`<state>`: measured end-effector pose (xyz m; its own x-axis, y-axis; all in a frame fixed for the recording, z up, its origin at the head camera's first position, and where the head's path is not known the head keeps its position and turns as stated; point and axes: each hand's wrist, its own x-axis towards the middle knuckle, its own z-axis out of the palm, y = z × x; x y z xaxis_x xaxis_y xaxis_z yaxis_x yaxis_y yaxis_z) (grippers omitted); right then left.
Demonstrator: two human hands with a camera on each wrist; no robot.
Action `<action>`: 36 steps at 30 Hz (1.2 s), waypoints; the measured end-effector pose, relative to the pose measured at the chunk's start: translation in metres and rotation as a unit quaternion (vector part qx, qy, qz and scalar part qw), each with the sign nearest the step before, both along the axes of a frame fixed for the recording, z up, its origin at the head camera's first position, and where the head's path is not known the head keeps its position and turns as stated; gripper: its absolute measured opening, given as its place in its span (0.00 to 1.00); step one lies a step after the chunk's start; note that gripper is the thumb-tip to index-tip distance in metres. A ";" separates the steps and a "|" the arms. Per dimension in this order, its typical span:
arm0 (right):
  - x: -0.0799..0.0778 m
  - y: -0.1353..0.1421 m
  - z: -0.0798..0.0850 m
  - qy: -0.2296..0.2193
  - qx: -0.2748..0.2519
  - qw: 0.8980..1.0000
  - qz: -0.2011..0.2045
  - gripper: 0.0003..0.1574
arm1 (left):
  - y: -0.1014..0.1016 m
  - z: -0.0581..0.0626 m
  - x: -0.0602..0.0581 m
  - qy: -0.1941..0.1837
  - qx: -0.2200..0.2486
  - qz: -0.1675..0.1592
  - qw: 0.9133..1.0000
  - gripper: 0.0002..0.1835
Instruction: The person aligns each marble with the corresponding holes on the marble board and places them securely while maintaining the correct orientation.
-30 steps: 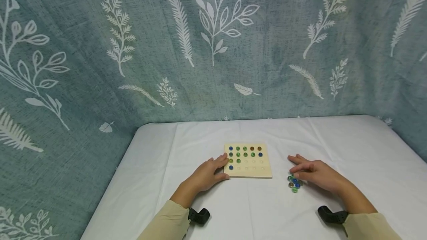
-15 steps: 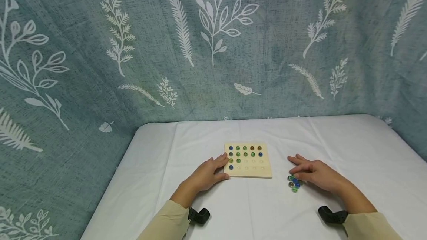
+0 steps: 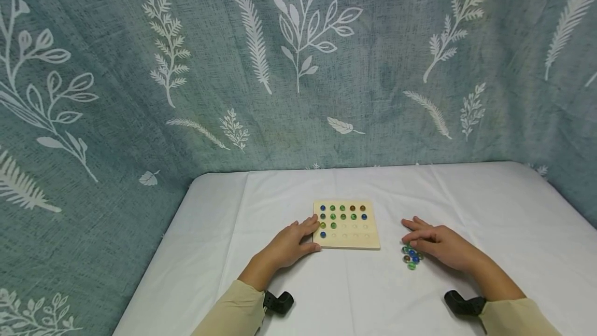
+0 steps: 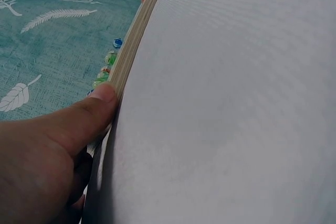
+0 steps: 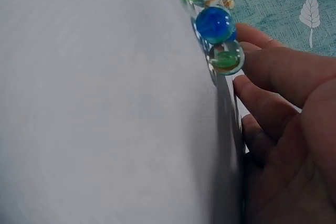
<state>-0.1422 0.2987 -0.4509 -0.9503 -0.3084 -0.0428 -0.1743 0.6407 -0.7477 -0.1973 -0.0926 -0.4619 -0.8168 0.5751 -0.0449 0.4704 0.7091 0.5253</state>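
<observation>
Board (image 3: 350, 231) touched along edge by left hand (image 3: 291, 243), fingers relaxed, nothing clasped. Loose marbles (image 3: 415, 260) overhung by right hand (image 3: 445, 246), kept just beside thumb; fingers loosely spread, no grip seen.

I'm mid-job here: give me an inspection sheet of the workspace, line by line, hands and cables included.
Surface: white cloth, lightly creased.
Job's things: pale board lying flat; seated marbles fill its two far rows, with two in the third and one in the nearest. Loose marbles, green, blue and brown, sit clustered right of the board.
Clutter: nothing seen.
Hands: left hand at the board's near left corner, thumb touching the near edge. Right hand at the loose marbles; whether it pinches one is unclear. Black wrist devices on both wrists.
Cables: nothing seen.
Surroundings: blue-green fabric with white leaf prints, behind and at the sides.
</observation>
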 end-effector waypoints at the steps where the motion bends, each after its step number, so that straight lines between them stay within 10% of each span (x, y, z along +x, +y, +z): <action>1: 0.000 0.000 0.000 0.000 0.000 1.000 0.000 0.09 | 0.000 0.000 0.000 0.001 0.000 -0.001 1.000 0.36; 36: -0.003 -0.001 0.006 0.022 0.063 0.998 -0.001 0.14 | 0.000 0.000 -0.001 0.002 -0.001 -0.009 1.000 0.36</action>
<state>-0.1453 0.2982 -0.4452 -0.9524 -0.3021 -0.0400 -0.2039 0.7292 -0.6532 -0.1981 -0.0930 -0.4615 -0.8071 0.5889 -0.0423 0.4850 0.7022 0.5212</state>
